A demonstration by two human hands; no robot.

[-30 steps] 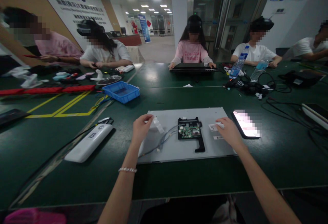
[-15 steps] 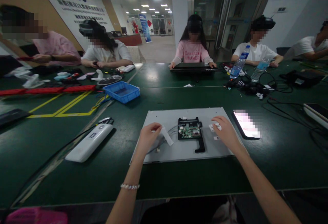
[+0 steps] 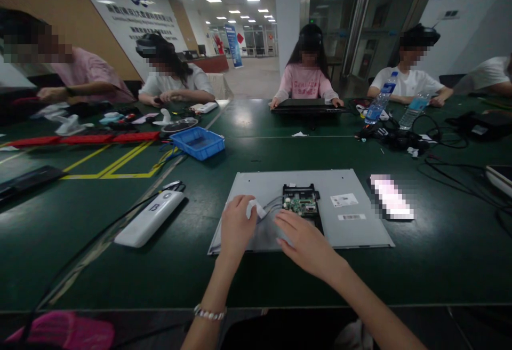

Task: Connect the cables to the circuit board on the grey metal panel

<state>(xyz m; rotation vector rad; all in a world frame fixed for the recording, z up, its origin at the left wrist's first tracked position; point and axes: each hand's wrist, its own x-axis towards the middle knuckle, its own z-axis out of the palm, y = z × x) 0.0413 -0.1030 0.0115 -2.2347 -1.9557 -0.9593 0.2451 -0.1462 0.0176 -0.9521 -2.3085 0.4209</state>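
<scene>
A grey metal panel (image 3: 352, 182) lies flat on the green table in front of me. A small green circuit board (image 3: 301, 204) in a black bracket sits at its middle, with thin wires (image 3: 272, 203) running left from it. My left hand (image 3: 236, 224) rests on the panel's left part, fingers curled around a white strip of tape (image 3: 256, 209) by the wires. My right hand (image 3: 302, 240) lies just right of it, fingers stretched flat toward the wires, below the board. Two white labels (image 3: 344, 200) are stuck on the panel's right side.
A phone with a lit screen (image 3: 391, 203) lies right of the panel. A white power bank (image 3: 150, 224) with a cable lies to the left, a blue tray (image 3: 199, 143) beyond it. Several people sit around the table with laptops, bottles (image 3: 378, 105) and cables (image 3: 416, 142).
My right hand left the labels at the panel's right and crossed to the middle beside my left hand. My left hand came down with the tape strip onto the wires.
</scene>
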